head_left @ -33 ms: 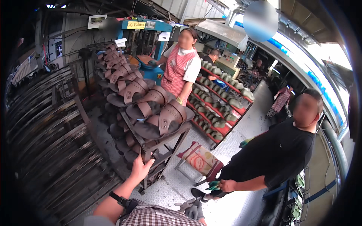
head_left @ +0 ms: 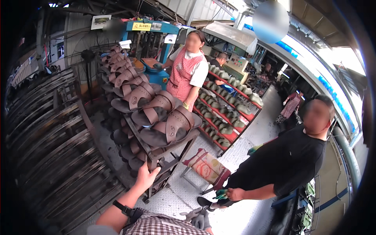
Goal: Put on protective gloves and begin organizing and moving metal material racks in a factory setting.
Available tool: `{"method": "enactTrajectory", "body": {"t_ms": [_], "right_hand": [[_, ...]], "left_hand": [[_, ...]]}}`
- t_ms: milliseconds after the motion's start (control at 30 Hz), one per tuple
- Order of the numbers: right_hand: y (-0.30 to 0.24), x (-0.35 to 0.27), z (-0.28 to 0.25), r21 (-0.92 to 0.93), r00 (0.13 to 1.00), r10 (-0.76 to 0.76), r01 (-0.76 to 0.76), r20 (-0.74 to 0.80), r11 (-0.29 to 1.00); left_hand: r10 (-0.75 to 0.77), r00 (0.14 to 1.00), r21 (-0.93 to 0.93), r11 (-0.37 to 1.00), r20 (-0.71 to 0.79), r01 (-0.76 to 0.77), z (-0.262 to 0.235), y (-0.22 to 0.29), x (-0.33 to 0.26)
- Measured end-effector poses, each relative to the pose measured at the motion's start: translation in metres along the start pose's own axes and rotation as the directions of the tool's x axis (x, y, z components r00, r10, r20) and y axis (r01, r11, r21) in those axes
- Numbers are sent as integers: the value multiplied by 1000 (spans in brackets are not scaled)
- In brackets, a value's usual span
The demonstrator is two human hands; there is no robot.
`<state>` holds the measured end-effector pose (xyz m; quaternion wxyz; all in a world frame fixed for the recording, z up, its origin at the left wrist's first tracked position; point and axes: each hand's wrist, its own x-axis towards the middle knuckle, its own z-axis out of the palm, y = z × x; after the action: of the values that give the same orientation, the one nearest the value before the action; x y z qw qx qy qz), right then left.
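Note:
My left hand (head_left: pixel 145 178) is bare, with a dark watch on its wrist. Its fingers are closed round a corner post of a dark metal rack (head_left: pixel 157 152). Brown sandals (head_left: pixel 173 126) with wide, studded straps stand in rows along the rack's top, and more fill the levels below. Low in front of my checked apron (head_left: pixel 166 225), my right hand (head_left: pixel 202 220) appears to wear a dark grey glove. A lighter grey glove (head_left: pixel 190 214) seems bunched in it; the fingers are partly hidden.
A person in a red checked apron (head_left: pixel 182 80) stands beyond the rack, by a blue machine (head_left: pixel 158 78). Another in black (head_left: pixel 282 156) holds green gloves (head_left: pixel 221 194) at right. Between them are a red shelf cart (head_left: pixel 234 135) and a cushioned stool (head_left: pixel 207 167). Dark metal racks (head_left: pixel 51 156) line the left.

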<state>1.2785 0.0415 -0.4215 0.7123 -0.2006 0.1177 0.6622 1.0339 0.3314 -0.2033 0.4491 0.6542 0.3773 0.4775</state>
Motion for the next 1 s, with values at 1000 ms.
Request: {"method": "enactTrajectory", "body": {"t_ms": [1000], "right_hand": [[58,1,77,169,992,116,-122,44,978]], "left_hand": [[130,922,-299,954,365,-16,-11,-25,20]]}}
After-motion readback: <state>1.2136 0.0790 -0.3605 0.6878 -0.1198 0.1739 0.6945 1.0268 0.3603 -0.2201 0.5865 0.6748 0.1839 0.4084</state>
